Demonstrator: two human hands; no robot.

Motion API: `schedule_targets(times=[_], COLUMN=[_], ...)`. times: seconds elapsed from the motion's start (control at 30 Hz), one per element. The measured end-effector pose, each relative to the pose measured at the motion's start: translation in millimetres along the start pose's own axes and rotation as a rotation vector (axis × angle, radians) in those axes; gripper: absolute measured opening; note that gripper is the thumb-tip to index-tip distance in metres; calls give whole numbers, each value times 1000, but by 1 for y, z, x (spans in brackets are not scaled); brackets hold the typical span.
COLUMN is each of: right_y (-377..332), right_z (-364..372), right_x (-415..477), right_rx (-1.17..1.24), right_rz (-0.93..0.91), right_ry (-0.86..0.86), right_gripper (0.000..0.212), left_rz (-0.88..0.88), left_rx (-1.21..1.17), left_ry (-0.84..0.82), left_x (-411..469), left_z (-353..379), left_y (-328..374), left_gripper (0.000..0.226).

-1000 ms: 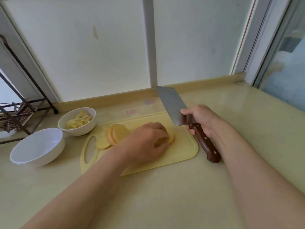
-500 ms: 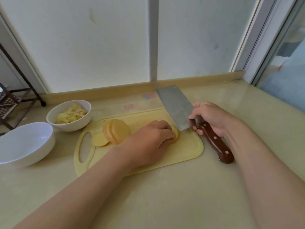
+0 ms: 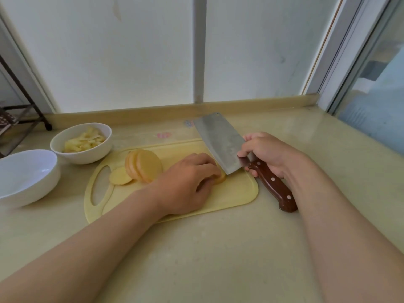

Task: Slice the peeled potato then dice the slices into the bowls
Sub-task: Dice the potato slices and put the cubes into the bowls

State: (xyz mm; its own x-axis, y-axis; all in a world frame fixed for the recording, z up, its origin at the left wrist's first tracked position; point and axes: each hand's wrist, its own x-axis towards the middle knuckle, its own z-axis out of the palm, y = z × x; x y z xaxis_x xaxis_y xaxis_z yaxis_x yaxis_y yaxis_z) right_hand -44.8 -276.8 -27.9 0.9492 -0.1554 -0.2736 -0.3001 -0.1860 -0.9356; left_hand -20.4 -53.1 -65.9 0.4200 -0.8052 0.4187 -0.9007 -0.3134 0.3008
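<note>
- The left hand [image 3: 192,182] curled over a pale peeled potato piece [image 3: 221,179], pinning it on the yellow plastic cutting board [image 3: 238,193].
- The right hand [image 3: 269,154] gripped the wood-handled steel cleaver [image 3: 220,143], with its blade at the piece's 3 o'clock.
- It looked mid-cut; next, a downward press clear of the knuckles.

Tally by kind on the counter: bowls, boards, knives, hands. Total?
Bowls: 2 (filled bowl, empty bowl)
Cutting board: 1
Cleaver: 1
Hands: 2 (left hand holds the potato piece, right hand grips the cleaver)
Total: 6
The potato slices overlap, so they are not counted.
</note>
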Motion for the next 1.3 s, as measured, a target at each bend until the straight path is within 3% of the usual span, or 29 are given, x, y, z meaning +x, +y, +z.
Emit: schedule_targets(times=[0.27, 0.53, 0.67, 0.77, 1.03, 1.1, 1.23, 1.3], right_y=[-24, -68, -73, -72, -67, -67, -67, -66], right_z=[-5, 25, 39, 44, 43, 43, 44, 44], right_x=[-19, -54, -72, -80, -91, -92, -98, -99], right_rx=[-167, -895, -1127, -1192, -1268, -1281, -1311, -1316], right_rz=[31, -14, -35, -43, -63, -62, -69, -54], right_ry=[-28, -11, -20, -30, -25, -26, -54, -69], right_gripper=[20, 27, 21, 16, 13, 22, 69, 78], left_rz=[-20, 8, 12, 7, -5, -6, -8, -10], left_rx=[-16, 23, 88, 135, 124, 122, 112, 112], left_ry=[14, 3, -72, -111, -91, -89, -85, -89], left_x=[-1, 1, 3, 5, 5, 4, 4, 4], left_z=[1, 1, -2, -4, -3, -4, -3, -2], left_y=[-2, -3, 1, 3, 0, 0, 0, 0], left_gripper=[19, 16, 34, 42, 28, 29, 38, 43])
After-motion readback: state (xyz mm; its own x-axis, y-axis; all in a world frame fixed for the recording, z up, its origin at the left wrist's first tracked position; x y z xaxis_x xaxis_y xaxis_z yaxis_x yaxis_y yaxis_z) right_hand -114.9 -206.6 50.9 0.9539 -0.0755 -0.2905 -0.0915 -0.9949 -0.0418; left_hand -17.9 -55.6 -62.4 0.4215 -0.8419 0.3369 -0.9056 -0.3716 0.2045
